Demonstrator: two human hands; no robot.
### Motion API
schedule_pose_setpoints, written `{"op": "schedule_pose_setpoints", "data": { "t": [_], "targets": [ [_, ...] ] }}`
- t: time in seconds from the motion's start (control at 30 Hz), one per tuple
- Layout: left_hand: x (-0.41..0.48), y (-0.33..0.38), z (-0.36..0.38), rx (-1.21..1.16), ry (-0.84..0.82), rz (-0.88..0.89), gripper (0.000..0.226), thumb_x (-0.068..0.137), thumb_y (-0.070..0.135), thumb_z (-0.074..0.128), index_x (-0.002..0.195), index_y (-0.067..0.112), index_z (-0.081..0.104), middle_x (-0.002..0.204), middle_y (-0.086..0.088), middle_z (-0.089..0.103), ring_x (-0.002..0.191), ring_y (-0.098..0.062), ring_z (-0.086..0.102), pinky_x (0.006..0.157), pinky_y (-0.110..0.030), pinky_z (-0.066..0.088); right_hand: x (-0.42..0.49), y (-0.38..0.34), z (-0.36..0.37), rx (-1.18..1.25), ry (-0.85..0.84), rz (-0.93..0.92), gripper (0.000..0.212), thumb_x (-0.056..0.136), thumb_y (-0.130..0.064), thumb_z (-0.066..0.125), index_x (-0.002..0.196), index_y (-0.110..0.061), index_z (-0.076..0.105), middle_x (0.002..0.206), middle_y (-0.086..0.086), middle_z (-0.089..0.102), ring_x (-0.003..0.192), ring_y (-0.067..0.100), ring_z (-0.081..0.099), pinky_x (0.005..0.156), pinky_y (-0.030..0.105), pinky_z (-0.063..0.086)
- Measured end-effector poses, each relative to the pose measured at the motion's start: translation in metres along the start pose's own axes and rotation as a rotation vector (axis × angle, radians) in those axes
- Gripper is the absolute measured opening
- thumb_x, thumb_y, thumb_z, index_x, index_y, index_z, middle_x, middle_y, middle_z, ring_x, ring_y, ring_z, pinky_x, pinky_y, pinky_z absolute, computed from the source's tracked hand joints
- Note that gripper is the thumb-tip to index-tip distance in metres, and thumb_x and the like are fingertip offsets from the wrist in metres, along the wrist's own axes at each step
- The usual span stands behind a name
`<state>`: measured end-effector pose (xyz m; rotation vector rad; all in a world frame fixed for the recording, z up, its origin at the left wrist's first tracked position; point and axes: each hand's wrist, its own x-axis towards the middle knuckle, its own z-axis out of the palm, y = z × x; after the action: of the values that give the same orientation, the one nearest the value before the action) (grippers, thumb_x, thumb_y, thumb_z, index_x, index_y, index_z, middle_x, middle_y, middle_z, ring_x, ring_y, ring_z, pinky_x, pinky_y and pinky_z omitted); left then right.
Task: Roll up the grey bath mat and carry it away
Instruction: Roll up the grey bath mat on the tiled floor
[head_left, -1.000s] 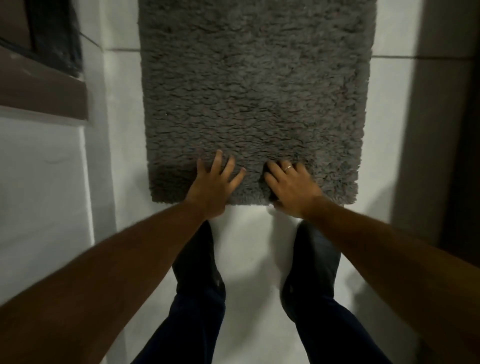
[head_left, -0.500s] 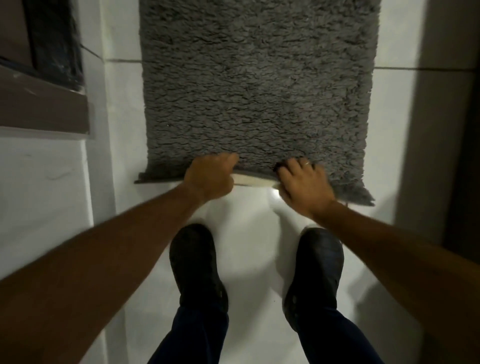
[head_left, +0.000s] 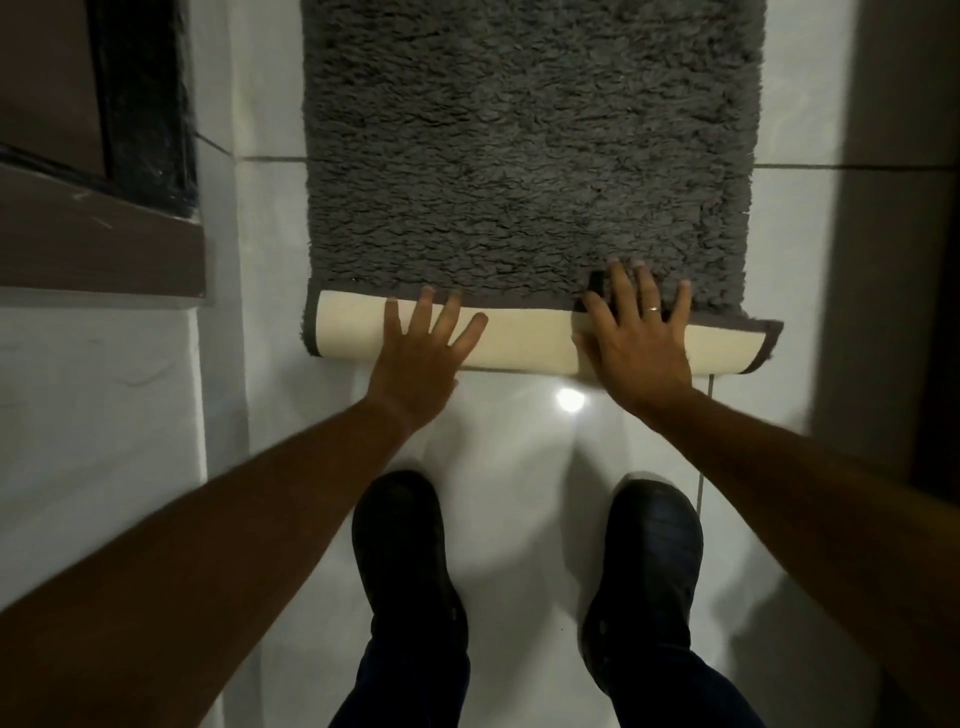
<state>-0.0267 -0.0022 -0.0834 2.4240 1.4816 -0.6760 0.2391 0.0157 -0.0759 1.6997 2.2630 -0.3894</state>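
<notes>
The grey shaggy bath mat (head_left: 530, 156) lies flat on the white tiled floor and runs away from me. Its near edge is folded over onto the pile, so a cream underside strip (head_left: 353, 332) shows across the width. My left hand (head_left: 423, 353) lies flat on that strip, fingers spread. My right hand (head_left: 639, 338) presses on the fold further right, fingers spread, with the fingertips reaching the grey pile. A ring is on one finger.
My two black shoes (head_left: 410, 561) stand on the glossy white floor (head_left: 524, 457) just behind the fold. A white wall with a dark brown ledge (head_left: 98, 244) lines the left side. A dim wall or door frame (head_left: 893, 208) borders the right.
My hands lifted the mat's near edge, then turned it over away from me. They now lie flat on the folded cream strip instead of pinching the edge.
</notes>
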Motion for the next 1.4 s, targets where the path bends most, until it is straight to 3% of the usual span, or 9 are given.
{"op": "schedule_pose_setpoints", "data": {
  "t": [0.2,0.43,0.57,0.7,0.87,1.0,1.23,1.33,1.4],
  "targets": [
    [0.000,-0.011,0.006,0.042,-0.069,-0.042,0.095,0.081,0.028,0.072,0.155,0.032,0.011,0.152,-0.018,0.035,0.136,-0.043,0.035,0.103,-0.070,0.035,-0.019,0.033,-0.001,-0.167,-0.055,-0.175,0.074,0.096,-0.058,0.043,0.153,-0.011,0.033,0.160,0.020,0.028,0.145,0.044,0.025,0.111,0.075,0.014],
    [0.003,-0.008,-0.004,0.069,-0.170,-0.113,0.104,0.082,0.025,0.072,0.156,0.031,-0.001,0.152,-0.020,0.031,0.136,-0.047,0.034,0.099,-0.070,0.040,-0.018,0.038,-0.006,-0.242,-0.270,-0.135,0.089,0.077,-0.032,0.079,0.150,-0.007,0.034,0.141,0.023,0.045,0.126,0.046,0.043,0.098,0.067,0.040],
    [0.004,-0.016,-0.019,0.067,-0.178,-0.038,0.088,0.085,0.015,0.064,0.155,0.027,0.012,0.142,-0.016,0.048,0.121,-0.043,0.051,0.093,-0.062,0.048,-0.019,0.036,-0.007,-0.138,-0.272,-0.122,0.074,0.077,-0.023,0.079,0.141,-0.005,0.045,0.134,0.024,0.054,0.119,0.046,0.052,0.093,0.065,0.044],
    [0.001,-0.030,-0.030,-0.220,-0.166,0.007,0.060,0.088,0.017,0.059,0.145,0.018,0.038,0.127,-0.014,0.063,0.106,-0.037,0.063,0.086,-0.049,0.053,-0.020,0.046,-0.016,0.026,-0.161,-0.207,0.041,0.086,-0.036,0.058,0.118,-0.010,0.059,0.106,0.018,0.070,0.092,0.039,0.065,0.083,0.053,0.048],
    [-0.007,-0.037,-0.038,-0.478,-0.275,0.034,0.052,0.083,0.021,0.065,0.131,0.014,0.045,0.124,-0.016,0.059,0.097,-0.038,0.064,0.081,-0.049,0.054,-0.016,0.052,-0.029,0.256,-0.200,-0.213,0.040,0.086,-0.042,0.041,0.108,-0.009,0.048,0.077,0.011,0.069,0.056,0.023,0.053,0.062,0.031,0.037],
    [-0.017,-0.030,-0.023,-0.050,0.129,0.061,0.043,0.080,0.018,0.048,0.123,0.013,0.049,0.127,-0.018,0.057,0.107,-0.037,0.056,0.091,-0.052,0.045,0.011,0.053,-0.035,0.269,-0.248,-0.119,0.035,0.093,-0.035,0.048,0.114,-0.007,0.046,0.098,0.018,0.069,0.081,0.034,0.062,0.082,0.045,0.046],
    [-0.012,-0.014,-0.006,0.038,-0.054,-0.130,0.115,0.069,0.069,0.066,0.156,0.014,0.015,0.162,-0.017,0.023,0.145,-0.042,0.026,0.106,-0.074,0.023,-0.008,0.051,-0.017,0.000,0.101,-0.085,0.042,0.096,-0.038,0.048,0.121,-0.005,0.053,0.136,0.023,0.052,0.119,0.044,0.048,0.096,0.061,0.038],
    [-0.001,-0.016,-0.009,0.062,-0.046,-0.198,0.114,0.065,0.059,0.077,0.155,0.019,0.019,0.154,-0.018,0.036,0.135,-0.040,0.040,0.099,-0.072,0.035,-0.013,0.058,-0.012,-0.029,-0.049,-0.126,0.079,0.086,-0.062,0.056,0.140,-0.006,0.042,0.152,0.023,0.039,0.138,0.044,0.036,0.110,0.066,0.026],
    [0.009,-0.022,-0.011,0.062,-0.033,-0.205,0.098,0.072,0.046,0.076,0.153,0.021,0.026,0.142,-0.018,0.047,0.123,-0.040,0.048,0.091,-0.067,0.043,-0.007,0.056,-0.011,-0.084,-0.142,-0.112,0.091,0.078,-0.052,0.072,0.145,-0.004,0.035,0.154,0.025,0.035,0.142,0.046,0.031,0.112,0.070,0.022]
  ]
}}
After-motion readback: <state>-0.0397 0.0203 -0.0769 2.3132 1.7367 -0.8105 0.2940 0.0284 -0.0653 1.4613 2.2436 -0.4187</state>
